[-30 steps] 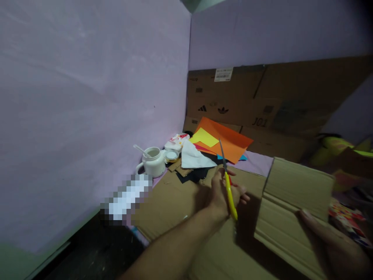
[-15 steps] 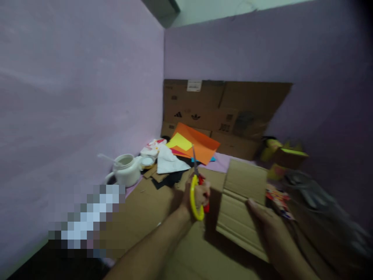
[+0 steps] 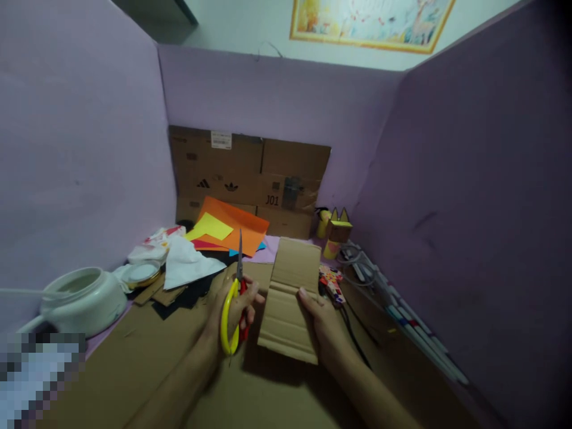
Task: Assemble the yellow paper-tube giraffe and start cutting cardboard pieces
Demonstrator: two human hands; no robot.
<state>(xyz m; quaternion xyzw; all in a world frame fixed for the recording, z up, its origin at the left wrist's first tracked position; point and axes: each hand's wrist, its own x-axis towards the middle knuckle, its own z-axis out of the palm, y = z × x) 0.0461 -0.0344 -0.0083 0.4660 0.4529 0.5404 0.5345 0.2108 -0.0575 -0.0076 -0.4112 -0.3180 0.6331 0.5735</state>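
Scissors [image 3: 231,316] with one yellow and one red handle are gripped in my left hand [image 3: 218,310], their blades pointing up and away from me. My right hand [image 3: 328,328] holds a creased rectangular piece of cardboard [image 3: 292,298] by its right edge, thumb on top and the other fingers hidden beneath. The cardboard is tilted above the brown cardboard mat [image 3: 201,393] and casts a shadow on it. A small gap separates the scissors from the cardboard piece.
Left lie a white teapot [image 3: 84,301], a jar lid [image 3: 142,272], white paper [image 3: 187,262] and black scraps [image 3: 179,301]. Orange paper [image 3: 241,226] leans before a printed cardboard panel [image 3: 243,161]. Right are a cat-eared cardboard figure [image 3: 338,232], a patterned object [image 3: 331,280] and cables [image 3: 355,336].
My view has turned to the right, so everything appears shifted left and the right wall and a wall picture show. Both hands keep hold of the scissors and cardboard piece.
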